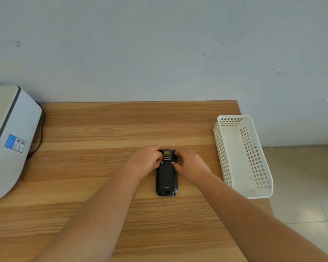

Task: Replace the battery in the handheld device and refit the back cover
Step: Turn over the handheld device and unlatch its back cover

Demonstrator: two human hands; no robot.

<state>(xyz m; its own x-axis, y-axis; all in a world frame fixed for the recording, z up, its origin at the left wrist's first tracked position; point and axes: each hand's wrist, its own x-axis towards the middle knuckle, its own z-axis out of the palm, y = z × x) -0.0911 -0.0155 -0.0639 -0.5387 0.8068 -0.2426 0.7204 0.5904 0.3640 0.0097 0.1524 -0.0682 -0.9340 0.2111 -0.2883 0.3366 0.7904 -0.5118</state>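
A black handheld device (166, 178) lies face down on the wooden table (102, 129), its back cover (166, 175) on it, with two small silver latches near the top. My left hand (145, 162) grips the device's upper left side, fingers curled at the top corner. On the upper right side rests my right hand (190, 166), its fingers on the top corner and its thumb by the right latch. No loose battery is in view.
A white perforated plastic basket (242, 157) stands at the table's right edge, with nothing visible inside. A grey-white machine (9, 137) with a black cable sits at the far left. The wall runs behind the table; tiled floor lies to the right.
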